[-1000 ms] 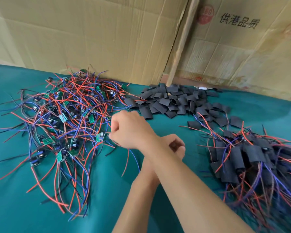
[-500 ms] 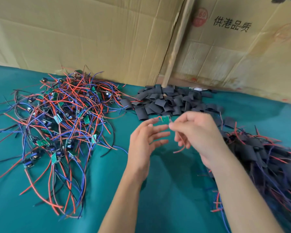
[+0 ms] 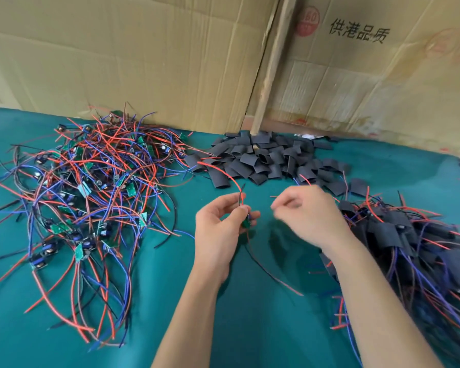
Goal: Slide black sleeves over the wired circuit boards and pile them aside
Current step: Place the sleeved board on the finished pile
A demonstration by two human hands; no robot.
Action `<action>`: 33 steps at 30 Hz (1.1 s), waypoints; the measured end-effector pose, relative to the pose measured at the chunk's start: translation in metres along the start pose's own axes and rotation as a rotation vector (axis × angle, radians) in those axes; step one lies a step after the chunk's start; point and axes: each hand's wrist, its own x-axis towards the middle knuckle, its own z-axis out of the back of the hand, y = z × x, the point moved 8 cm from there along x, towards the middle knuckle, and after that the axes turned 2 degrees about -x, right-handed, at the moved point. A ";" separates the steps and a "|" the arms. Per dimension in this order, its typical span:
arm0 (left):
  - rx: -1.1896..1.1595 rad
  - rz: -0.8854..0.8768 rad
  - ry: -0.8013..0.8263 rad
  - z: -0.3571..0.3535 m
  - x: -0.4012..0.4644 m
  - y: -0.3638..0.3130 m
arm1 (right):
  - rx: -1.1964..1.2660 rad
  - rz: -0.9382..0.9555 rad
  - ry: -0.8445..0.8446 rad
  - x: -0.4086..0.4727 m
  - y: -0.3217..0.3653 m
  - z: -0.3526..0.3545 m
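My left hand (image 3: 223, 224) pinches a small green circuit board (image 3: 246, 223) with red and black wires, held above the teal table in the middle. My right hand (image 3: 307, 212) hovers just to its right, blurred, fingers curled with the tips together; whether they hold anything I cannot tell. A tangle of bare wired boards (image 3: 91, 192) lies at the left. Loose black sleeves (image 3: 266, 158) are heaped at the back centre. Sleeved boards (image 3: 409, 243) are piled at the right, beside my right wrist.
Cardboard boxes (image 3: 170, 62) stand upright along the table's back edge, close behind both far heaps. The teal cloth (image 3: 250, 328) stretches between the piles toward me, crossed by a few stray wires.
The board passed from my right hand's fingertips into my left hand. My right hand let go and moved slightly right. A second ago my arms were crossed, right hand at the bare-board tangle.
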 end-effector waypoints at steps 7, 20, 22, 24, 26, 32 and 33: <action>0.111 -0.073 0.008 -0.001 -0.001 -0.002 | -0.463 -0.115 -0.070 0.044 -0.021 -0.007; 0.103 -0.080 0.066 -0.003 0.001 -0.001 | -0.247 -0.068 -0.186 0.048 -0.024 0.007; 0.079 -0.069 0.064 -0.003 0.001 0.000 | -0.145 -0.021 -0.237 0.042 -0.019 0.015; 0.068 -0.063 0.057 -0.002 0.002 0.001 | -0.027 0.028 -0.325 0.033 -0.012 0.026; 0.066 -0.066 0.057 -0.002 0.002 0.001 | 0.112 0.066 -0.365 0.019 -0.004 0.029; 0.159 -0.124 0.168 -0.013 -0.003 -0.006 | 0.566 0.023 -0.003 -0.009 0.011 -0.036; 0.185 -0.129 0.184 -0.015 -0.004 -0.006 | 0.623 -0.011 0.017 -0.011 0.008 -0.040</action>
